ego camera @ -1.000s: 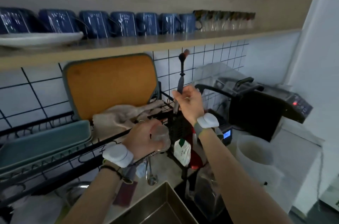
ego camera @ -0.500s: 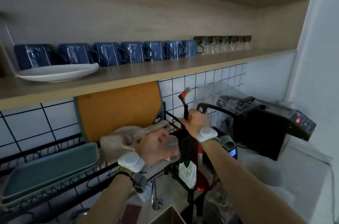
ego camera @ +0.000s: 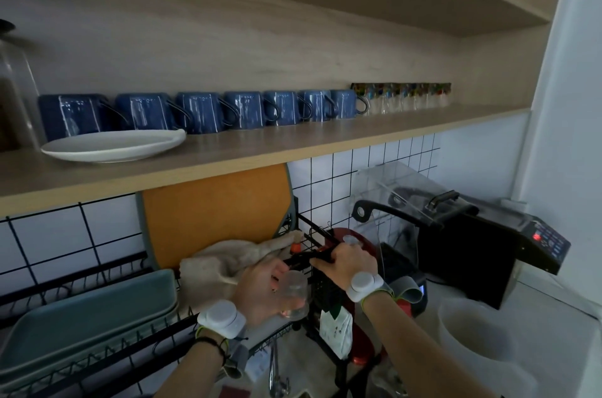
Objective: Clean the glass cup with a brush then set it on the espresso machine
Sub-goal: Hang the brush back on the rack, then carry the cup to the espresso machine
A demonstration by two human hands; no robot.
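Both hands are closed on their loads: my left hand [ego camera: 260,291] wraps the small clear glass cup [ego camera: 293,295] just above the black wire dish rack [ego camera: 97,361], and my right hand [ego camera: 347,262] grips the slim black-handled brush [ego camera: 308,256]. That brush lies nearly level, its orange-collared tip [ego camera: 295,243] pointing left over the beige cloth [ego camera: 228,259], just above the cup.

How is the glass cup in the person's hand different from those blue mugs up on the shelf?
The glass cup is clear and see-through; the blue mugs are opaque dark blue with pale streaks. The glass cup shows no handle, while the blue mugs have dark loop handles. The glass cup is gripped in the left hand down by the dish rack; the blue mugs stand in a row on the wooden shelf. Both are drinking vessels.
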